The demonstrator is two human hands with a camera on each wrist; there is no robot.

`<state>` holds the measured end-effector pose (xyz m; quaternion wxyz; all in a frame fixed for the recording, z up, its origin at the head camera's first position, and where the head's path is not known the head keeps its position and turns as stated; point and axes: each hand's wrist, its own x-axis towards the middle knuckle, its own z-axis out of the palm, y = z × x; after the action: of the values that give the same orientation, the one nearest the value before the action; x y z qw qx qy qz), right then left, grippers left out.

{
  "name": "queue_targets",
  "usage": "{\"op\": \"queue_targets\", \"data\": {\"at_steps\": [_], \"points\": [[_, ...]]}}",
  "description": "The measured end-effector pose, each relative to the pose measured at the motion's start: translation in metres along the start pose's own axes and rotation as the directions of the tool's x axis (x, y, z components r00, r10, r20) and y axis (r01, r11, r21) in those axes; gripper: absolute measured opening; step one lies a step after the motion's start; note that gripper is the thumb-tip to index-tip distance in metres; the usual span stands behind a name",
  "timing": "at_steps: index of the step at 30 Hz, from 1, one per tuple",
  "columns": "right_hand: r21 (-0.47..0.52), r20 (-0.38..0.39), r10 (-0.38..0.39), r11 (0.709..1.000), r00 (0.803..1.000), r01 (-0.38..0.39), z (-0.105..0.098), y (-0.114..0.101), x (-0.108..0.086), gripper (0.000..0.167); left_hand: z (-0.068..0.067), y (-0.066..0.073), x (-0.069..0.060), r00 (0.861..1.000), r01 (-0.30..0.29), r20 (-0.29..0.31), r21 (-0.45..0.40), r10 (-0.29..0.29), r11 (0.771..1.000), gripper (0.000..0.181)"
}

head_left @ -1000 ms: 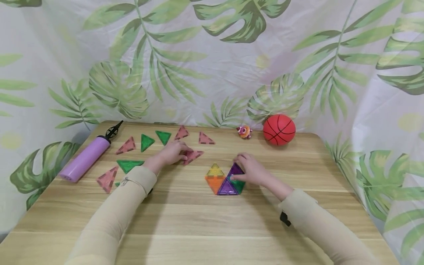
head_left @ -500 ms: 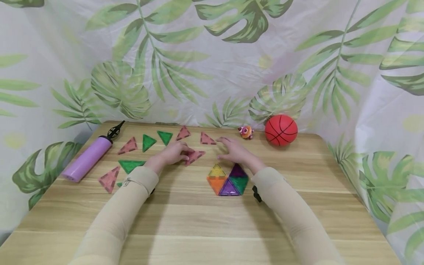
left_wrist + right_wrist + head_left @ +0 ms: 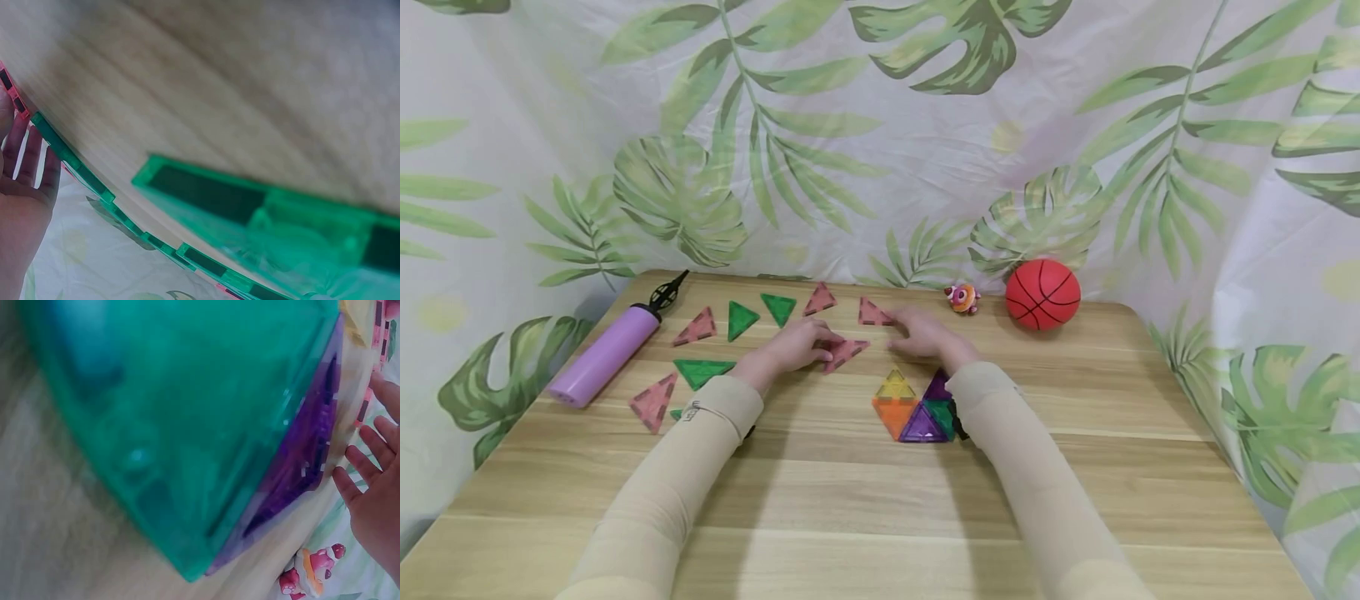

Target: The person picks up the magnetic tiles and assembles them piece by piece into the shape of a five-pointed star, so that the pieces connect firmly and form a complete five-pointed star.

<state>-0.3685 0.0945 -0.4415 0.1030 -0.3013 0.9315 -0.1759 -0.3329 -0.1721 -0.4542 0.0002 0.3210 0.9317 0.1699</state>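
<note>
"Two hands are over the bench (image 3: 865, 517). What is the left hand (image 3: 797, 344) doing?"

"Its grip is pinched on one end of the middle red triangle (image 3: 850, 354). That piece is near the middle of the bench, behind and a bit to the left of a shape made from bright pieces."

"And the right hand (image 3: 919, 333)?"

"Its grip is loose and let go, with the fingers spread. They reach to the right end of the back red triangle (image 3: 871, 312). Maybe they touch it, but I can't tell for sure."

"What is in the bright shape?"

"The yellow triangle (image 3: 895, 386) touches the orange triangle (image 3: 893, 415). Next come the purple triangle (image 3: 925, 425), the dark green triangle (image 3: 940, 413) and the dark purple triangle (image 3: 936, 387). The right sleeve (image 3: 1030, 467) is just beside them."

"What else can you see?"

"On the left lie other red triangles (image 3: 653, 403), some bright green triangles (image 3: 703, 372) and a light purple pump (image 3: 606, 354) with a black tip. At the back, a little pink toy (image 3: 963, 297) sits near a red ball (image 3: 1042, 294). Behind it all hangs a leafy cloth (image 3: 812, 167)."
</note>
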Motion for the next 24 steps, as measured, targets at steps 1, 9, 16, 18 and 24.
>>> {"op": "queue_targets", "data": {"at_steps": [1,9,16,18,24], "points": [[-0.007,0.002,-0.001,1.000,1.000,0.001,0.001,0.001,0.001,0.065,0.000,0.000,0.000,1.000,-0.002,-0.001,-0.001,0.002,1.000,0.034],[-0.114,0.030,-0.038,0.993,0.999,0.041,0.004,0.006,0.003,0.055,0.001,-0.001,0.001,1.000,-0.003,-0.008,0.002,0.003,1.000,0.034],[-0.115,0.022,-0.149,0.982,0.989,0.150,-0.002,0.022,-0.007,0.045,0.002,-0.001,0.004,1.000,-0.010,-0.010,-0.005,0.010,1.000,0.034],[-0.104,0.016,-0.198,0.975,0.980,0.199,-0.005,0.028,-0.011,0.041,0.001,-0.001,0.004,1.000,-0.013,-0.012,-0.009,0.013,1.000,0.034],[-0.043,0.006,-0.250,0.967,0.968,0.250,-0.011,0.038,-0.019,0.034,0.000,-0.001,0.001,1.000,-0.021,-0.011,-0.005,0.021,1.000,0.034]]}}
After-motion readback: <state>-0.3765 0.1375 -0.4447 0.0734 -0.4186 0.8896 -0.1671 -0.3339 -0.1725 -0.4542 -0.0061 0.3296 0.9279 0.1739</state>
